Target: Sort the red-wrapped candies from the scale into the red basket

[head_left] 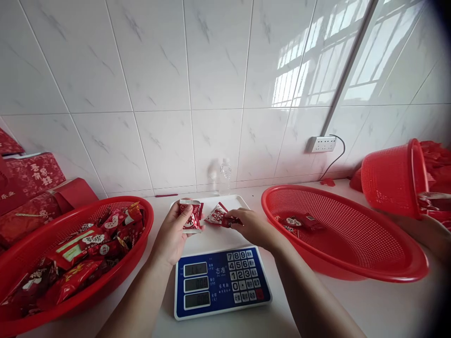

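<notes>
My left hand (171, 240) is closed around a small stack of red-and-white snack packets (192, 219), thumb across the front one. Just to its right, the fingers of my right hand (256, 227) pinch a dark red packet (229, 221), partly hidden by the fingertips. A triangular-looking red-and-white packet (215, 214) shows beside those fingertips; I cannot tell if it is held as well. Both hands are over the white tray (201, 242) of a digital scale. Its blue panel (221, 300) with keys and displays faces me.
Left stands a red basket (150, 220) of mixed wrapped snacks, with red gift boxes (38, 173) behind. On the right, another red basket (338, 272) holds a few packets. Beyond it are a tilted red basket (385, 176) and another person's hand (431, 230). A clear bottle (225, 174) stands by the wall.
</notes>
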`<action>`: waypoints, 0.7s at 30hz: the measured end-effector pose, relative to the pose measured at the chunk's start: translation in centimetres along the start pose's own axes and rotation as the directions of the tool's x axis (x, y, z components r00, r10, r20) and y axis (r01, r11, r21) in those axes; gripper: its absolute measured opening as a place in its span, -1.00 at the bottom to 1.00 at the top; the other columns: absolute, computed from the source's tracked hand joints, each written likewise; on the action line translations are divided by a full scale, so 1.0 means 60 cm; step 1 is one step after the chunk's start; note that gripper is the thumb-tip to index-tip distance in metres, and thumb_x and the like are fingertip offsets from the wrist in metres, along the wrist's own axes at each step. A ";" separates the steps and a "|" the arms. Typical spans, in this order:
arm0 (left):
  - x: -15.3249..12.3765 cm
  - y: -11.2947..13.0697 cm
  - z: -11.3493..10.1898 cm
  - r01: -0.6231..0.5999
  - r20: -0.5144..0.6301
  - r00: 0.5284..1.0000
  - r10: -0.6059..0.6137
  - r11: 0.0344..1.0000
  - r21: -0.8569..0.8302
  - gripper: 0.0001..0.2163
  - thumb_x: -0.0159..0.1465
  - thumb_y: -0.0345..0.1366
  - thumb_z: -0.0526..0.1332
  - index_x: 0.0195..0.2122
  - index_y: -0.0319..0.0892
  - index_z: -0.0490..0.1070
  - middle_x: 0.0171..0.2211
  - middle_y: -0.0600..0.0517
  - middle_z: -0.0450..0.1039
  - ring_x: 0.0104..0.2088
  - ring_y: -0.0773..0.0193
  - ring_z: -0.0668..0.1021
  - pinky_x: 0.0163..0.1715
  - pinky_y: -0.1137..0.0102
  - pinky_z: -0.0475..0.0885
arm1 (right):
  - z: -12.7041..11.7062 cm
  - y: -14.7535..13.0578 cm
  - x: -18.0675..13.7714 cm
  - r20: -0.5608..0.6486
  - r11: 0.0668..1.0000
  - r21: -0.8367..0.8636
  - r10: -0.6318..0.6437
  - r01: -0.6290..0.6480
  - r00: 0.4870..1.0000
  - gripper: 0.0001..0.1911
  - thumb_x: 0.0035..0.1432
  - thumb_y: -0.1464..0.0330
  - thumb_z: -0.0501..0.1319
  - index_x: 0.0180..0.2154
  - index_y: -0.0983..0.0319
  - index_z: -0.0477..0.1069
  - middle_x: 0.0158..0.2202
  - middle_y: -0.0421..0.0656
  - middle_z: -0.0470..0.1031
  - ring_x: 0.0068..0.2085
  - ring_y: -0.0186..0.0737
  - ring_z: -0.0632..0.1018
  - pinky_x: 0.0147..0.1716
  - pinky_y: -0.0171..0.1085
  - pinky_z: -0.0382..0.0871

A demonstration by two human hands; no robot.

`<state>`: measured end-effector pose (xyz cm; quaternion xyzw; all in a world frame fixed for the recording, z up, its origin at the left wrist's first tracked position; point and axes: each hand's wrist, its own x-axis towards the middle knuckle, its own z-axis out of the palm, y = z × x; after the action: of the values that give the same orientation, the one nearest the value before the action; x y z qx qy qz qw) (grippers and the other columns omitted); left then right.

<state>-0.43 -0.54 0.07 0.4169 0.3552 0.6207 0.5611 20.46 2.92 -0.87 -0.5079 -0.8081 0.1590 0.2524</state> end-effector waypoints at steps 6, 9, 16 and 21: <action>-0.004 0.000 0.004 -0.026 0.048 0.999 0.023 0.997 0.071 -0.72 0.16 -0.16 0.30 -0.15 -0.11 0.34 -0.20 0.03 0.45 -0.24 0.23 0.55 -0.36 0.36 0.51 | 0.020 0.001 0.011 -0.154 1.000 0.015 -0.005 0.007 0.988 -0.63 0.13 0.49 0.13 -0.01 0.20 0.44 0.02 0.02 0.46 -0.06 -0.07 0.51 -0.09 -0.12 0.34; -0.006 -0.005 0.008 -0.043 0.078 0.996 0.033 0.991 0.129 -0.67 0.12 -0.18 0.33 -0.13 -0.11 0.32 -0.22 0.02 0.44 -0.27 0.23 0.53 -0.39 0.38 0.49 | 0.006 -0.018 0.004 -0.192 0.963 0.263 -0.011 0.062 0.981 -0.71 0.20 0.32 0.13 -0.06 0.21 0.45 -0.08 -0.02 0.52 -0.16 -0.14 0.54 -0.17 -0.12 0.40; -0.023 -0.018 0.026 -0.227 0.157 0.972 0.177 0.885 0.406 -0.62 0.07 -0.23 0.37 -0.09 -0.08 0.36 -0.22 0.00 0.46 -0.24 0.23 0.52 -0.23 0.35 0.44 | 0.003 -0.063 -0.018 -0.108 0.740 0.649 -0.139 0.176 0.984 -0.72 0.16 0.14 0.20 -0.25 0.23 0.42 -0.28 -0.11 0.54 -0.26 -0.24 0.54 -0.24 -0.22 0.43; -0.032 -0.020 0.030 -0.166 0.187 0.977 0.100 0.910 0.381 -0.56 0.09 -0.18 0.36 -0.02 -0.03 0.32 -0.22 0.00 0.46 -0.30 0.22 0.53 -0.39 0.40 0.45 | 0.014 -0.063 -0.017 -0.107 0.790 0.594 -0.109 0.152 0.988 -0.77 0.20 0.21 0.16 -0.41 0.22 0.35 -0.42 -0.19 0.48 -0.38 -0.30 0.49 -0.36 -0.28 0.37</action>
<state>1.72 -2.32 -0.54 0.5940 0.3962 0.5371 0.4490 17.54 0.35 0.13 -0.3497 -0.7402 0.3719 0.4376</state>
